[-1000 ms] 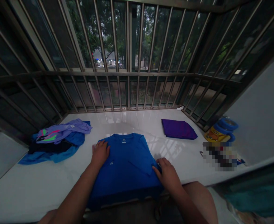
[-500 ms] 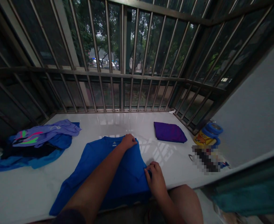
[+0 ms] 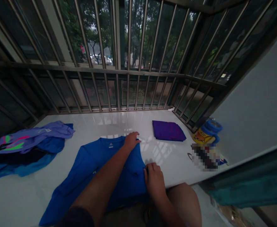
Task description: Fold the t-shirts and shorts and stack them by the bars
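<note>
A blue long-sleeved shirt [image 3: 81, 170] lies spread on the white ledge, its collar toward the window and its lower part near the ledge's front edge. Across it reaches my left arm. My left hand [image 3: 132, 141] rests at the shirt's far right shoulder corner, thumb and fingers apart. At the right side edge of the shirt, my right hand [image 3: 154, 179] has its fingers curled down and closed on the fabric. The right fingertips are partly hidden.
A folded purple garment [image 3: 168, 130] lies at the right back. Piled clothes [image 3: 34, 138] sit at the left. A blue and yellow container [image 3: 206, 132] stands by the right wall, near a blurred-out item [image 3: 204, 157]. Metal window bars [image 3: 117, 72] rise behind the white ledge [image 3: 100, 121].
My left hand's thumb and fingers have parted at the shoulder corner. My right hand has closed further against the shirt's side edge, whose folded-in part looks changed. The view has shifted slightly.
</note>
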### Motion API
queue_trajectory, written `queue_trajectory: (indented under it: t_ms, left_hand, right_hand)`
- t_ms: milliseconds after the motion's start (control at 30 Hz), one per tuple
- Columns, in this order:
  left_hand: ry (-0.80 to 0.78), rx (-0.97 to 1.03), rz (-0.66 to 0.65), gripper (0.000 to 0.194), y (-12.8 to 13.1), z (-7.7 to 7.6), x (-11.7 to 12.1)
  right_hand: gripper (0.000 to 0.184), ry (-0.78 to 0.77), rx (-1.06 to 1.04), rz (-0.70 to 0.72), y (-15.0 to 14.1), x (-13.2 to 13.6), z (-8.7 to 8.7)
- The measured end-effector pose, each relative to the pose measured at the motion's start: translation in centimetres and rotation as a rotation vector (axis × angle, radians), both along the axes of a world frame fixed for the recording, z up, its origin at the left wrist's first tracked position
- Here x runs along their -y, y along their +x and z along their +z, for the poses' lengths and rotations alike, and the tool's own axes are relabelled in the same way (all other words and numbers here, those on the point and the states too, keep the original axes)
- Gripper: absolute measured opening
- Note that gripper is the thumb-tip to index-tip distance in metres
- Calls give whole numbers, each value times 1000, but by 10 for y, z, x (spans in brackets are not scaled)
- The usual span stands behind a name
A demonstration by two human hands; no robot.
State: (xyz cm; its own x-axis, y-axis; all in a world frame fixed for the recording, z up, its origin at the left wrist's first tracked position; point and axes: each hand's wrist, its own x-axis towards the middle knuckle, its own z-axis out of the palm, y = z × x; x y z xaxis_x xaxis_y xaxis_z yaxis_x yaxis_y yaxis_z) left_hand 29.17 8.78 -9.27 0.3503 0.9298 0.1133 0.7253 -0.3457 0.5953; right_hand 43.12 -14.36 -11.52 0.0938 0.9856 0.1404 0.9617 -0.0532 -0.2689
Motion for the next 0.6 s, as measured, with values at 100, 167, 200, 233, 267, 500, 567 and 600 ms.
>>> queue_trajectory:
  t_ms: [100, 167, 200, 233, 267, 500, 567, 600]
  left_hand:
    - [69, 26, 21, 27, -7, 9, 6]
    - [105, 40, 54, 17, -27, 17, 9]
    - [117, 41, 78, 20, -42, 21, 9]
    - [123, 36, 108, 23, -62, 25, 8]
    - [123, 23, 142, 24, -85, 29, 7]
    - [-63, -249, 428, 14, -269, 53, 5]
    - [-159, -320, 470, 7, -303, 54, 8]
    - [-212, -347, 479, 10, -315, 54, 9]
  right_hand:
    - [17, 8, 75, -45, 0, 2, -1]
    - [22, -8, 118, -61, 2, 0, 5]
    - [25, -27, 135, -63, 2, -4, 11]
    - [28, -53, 147, -59, 3, -10, 18]
    - [30, -84, 153, -52, 3, -18, 27]
    - [45, -246, 127, 15, -12, -131, 74]
    - [47, -302, 122, 16, -19, -162, 75]
    - [47, -331, 120, 19, -21, -175, 74]
